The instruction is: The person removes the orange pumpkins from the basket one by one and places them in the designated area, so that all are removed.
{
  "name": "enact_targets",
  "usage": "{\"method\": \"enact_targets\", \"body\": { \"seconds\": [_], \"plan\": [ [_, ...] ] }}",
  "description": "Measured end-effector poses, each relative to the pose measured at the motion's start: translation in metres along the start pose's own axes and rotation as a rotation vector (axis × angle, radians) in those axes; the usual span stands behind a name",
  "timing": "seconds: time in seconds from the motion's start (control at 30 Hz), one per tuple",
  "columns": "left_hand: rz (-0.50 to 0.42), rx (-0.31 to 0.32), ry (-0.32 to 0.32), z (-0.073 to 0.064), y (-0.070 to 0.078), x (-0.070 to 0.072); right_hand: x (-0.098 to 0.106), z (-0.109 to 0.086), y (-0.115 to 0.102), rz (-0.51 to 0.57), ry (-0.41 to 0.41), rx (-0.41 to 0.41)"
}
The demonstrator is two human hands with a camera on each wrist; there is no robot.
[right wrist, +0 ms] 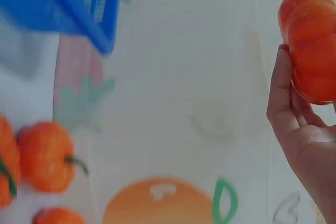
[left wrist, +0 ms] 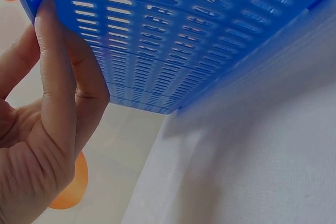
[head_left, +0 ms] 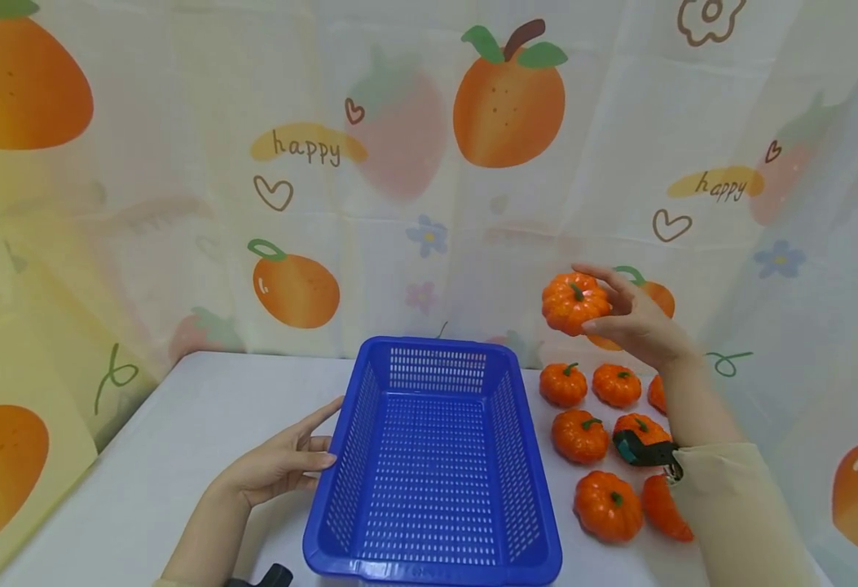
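Observation:
A blue plastic basket (head_left: 429, 562) with slotted walls stands on the white table, its inside bare. At its left rim is my left hand (head_left: 282, 465), thumb and bent fingers holding the edge from outside; the left wrist view shows these fingers (left wrist: 58, 77) against the slotted wall. Up to the right of the basket, my right hand (head_left: 637, 322) grips a small orange pumpkin (head_left: 574, 303) between thumb and fingers, raised above the table with its green stem facing me. In the right wrist view this pumpkin (right wrist: 315, 45) is partly cut off by the frame edge.
Several more orange pumpkins (head_left: 608, 505) lie in rows right of the basket, some partly covered by my right forearm. Behind the white table (head_left: 135, 465) hangs a fruit-print curtain (head_left: 399, 269). A black strap piece (head_left: 644, 450) hangs at my right wrist.

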State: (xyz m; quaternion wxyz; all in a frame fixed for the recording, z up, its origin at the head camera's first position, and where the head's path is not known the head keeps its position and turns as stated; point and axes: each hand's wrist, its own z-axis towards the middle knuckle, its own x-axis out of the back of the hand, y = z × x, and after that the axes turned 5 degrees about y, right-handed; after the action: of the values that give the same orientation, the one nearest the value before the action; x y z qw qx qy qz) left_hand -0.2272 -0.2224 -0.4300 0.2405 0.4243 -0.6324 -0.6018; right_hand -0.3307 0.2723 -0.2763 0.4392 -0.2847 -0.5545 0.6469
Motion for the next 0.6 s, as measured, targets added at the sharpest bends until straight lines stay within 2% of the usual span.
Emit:
{"method": "enact_targets", "body": {
  "seconds": [0.13,0.3,0.4,0.6],
  "plan": [
    [0.001,0.002,0.006,-0.001,-0.001,0.0,0.023,-0.023,0.006,0.063,0.022,0.032],
    [-0.003,-0.005,-0.005,-0.002,-0.002,0.001,0.051,-0.056,0.02,0.133,-0.027,0.067],
    [-0.004,-0.012,-0.017,-0.001,-0.002,0.0,0.07,-0.079,0.03,0.185,-0.048,0.063],
    [0.007,-0.004,-0.003,0.001,-0.002,-0.003,0.106,-0.132,0.053,0.23,-0.016,0.073]
  ]
}}
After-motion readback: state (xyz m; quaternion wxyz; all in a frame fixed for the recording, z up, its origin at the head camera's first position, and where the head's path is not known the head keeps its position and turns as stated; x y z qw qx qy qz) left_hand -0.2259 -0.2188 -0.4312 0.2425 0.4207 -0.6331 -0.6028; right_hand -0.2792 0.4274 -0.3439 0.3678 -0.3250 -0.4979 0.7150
